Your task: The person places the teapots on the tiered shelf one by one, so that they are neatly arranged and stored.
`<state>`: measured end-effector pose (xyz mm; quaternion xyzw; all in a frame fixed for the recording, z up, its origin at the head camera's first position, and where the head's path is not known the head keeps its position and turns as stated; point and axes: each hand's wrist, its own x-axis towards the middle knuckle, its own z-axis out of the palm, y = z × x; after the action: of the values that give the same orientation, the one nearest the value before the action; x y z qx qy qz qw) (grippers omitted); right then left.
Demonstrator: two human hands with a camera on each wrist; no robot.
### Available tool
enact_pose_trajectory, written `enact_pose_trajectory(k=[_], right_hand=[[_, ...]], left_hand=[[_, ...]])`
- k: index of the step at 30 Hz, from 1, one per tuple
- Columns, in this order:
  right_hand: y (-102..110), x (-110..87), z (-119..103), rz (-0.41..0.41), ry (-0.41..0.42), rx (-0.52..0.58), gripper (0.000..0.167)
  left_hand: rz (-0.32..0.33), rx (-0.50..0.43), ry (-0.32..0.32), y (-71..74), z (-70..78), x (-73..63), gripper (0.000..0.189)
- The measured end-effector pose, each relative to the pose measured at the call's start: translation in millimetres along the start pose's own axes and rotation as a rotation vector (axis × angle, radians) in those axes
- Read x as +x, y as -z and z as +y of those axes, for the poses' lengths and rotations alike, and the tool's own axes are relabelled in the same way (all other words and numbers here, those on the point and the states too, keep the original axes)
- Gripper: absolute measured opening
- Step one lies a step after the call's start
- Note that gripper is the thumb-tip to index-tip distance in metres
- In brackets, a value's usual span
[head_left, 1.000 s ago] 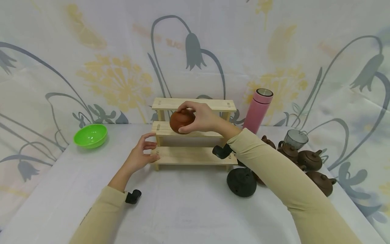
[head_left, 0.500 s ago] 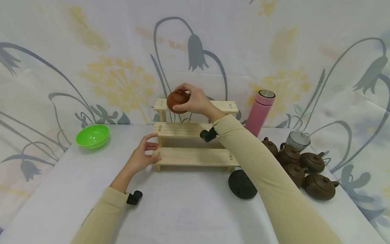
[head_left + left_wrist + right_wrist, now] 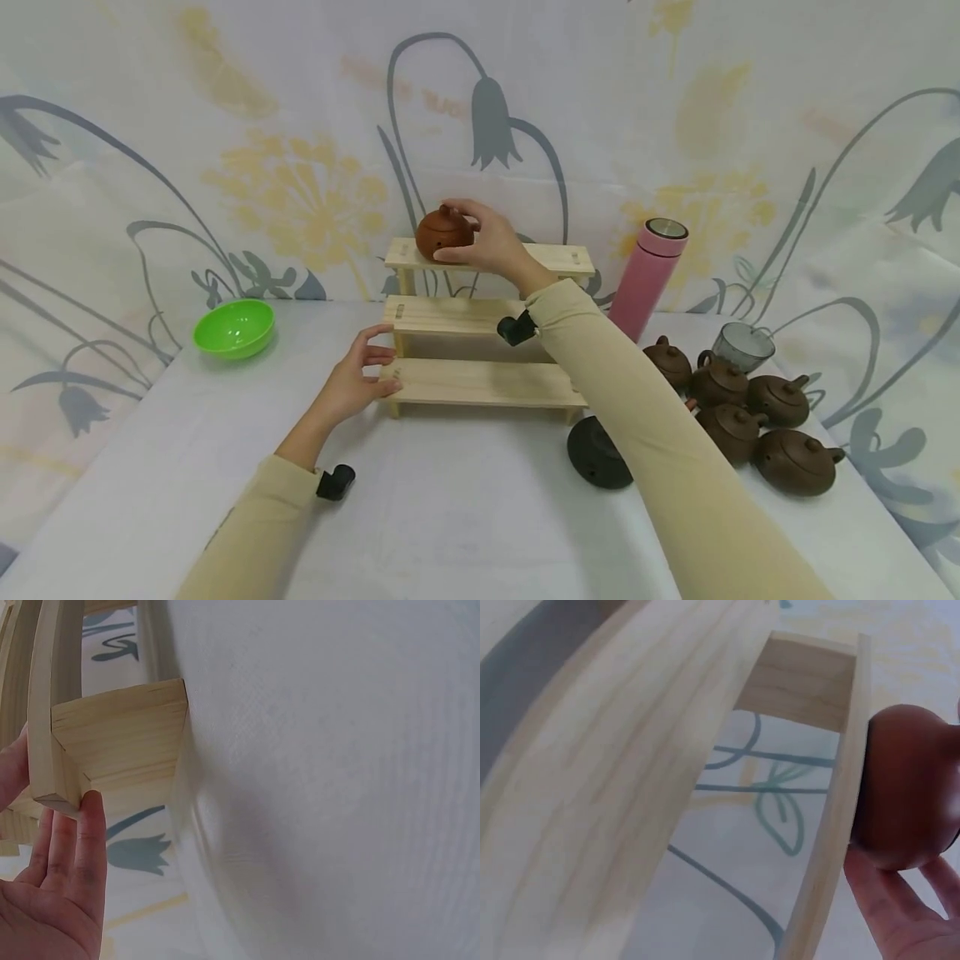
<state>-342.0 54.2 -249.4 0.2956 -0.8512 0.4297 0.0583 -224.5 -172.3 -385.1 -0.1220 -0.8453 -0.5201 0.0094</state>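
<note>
A reddish-brown clay teapot (image 3: pixel 437 235) sits upright at the left end of the top step of a three-tier wooden display stand (image 3: pixel 480 383). My right hand (image 3: pixel 498 246) holds it from the right, thumb along its front and fingers near its lid and handle. In the right wrist view, the teapot's base (image 3: pixel 900 787) lies against the top board. My left hand (image 3: pixel 352 379) grips the left end of the lowest step. In the left wrist view, the thumb is on one face of that board and the fingers (image 3: pixel 90 847) are at its end and underside.
Several dark brown teapots (image 3: pixel 798 462) cluster at the right, near a clear glass cup (image 3: pixel 742 346). A pink thermos (image 3: pixel 648 279) stands behind them. A black teapot (image 3: pixel 596 454), partly hidden by my right sleeve, lies before the stand. A green bowl (image 3: pixel 234 329) is at the far left.
My right hand has raised the reddish-brown teapot from in front of the middle step up onto the top step. Its grip has shifted rightward, exposing more teapot. My left hand stays on the stand.
</note>
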Motion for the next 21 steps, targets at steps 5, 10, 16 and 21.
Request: enact_pose_trajectory(k=[5, 10, 16, 21], right_hand=[[5.1, -16.5, 0.4, -0.031, 0.025, 0.007, 0.072], [10.6, -43.1, 0.1, -0.037, 0.010, 0.044, 0.070], [17.4, -77.0, 2.3, -0.025, 0.037, 0.053, 0.071], [27.0, -102.5, 7.2, 0.010, 0.030, 0.085, 0.072]], left_hand=[[0.005, 0.020, 0.006, -0.5, 0.7, 0.1, 0.081], [0.007, 0.024, -0.001, -1.0, 0.0, 0.2, 0.081], [0.012, 0.027, -0.002, -1.4, -0.5, -0.5, 0.082], [0.010, 0.030, -0.010, -2.1, -0.7, 0.3, 0.082]])
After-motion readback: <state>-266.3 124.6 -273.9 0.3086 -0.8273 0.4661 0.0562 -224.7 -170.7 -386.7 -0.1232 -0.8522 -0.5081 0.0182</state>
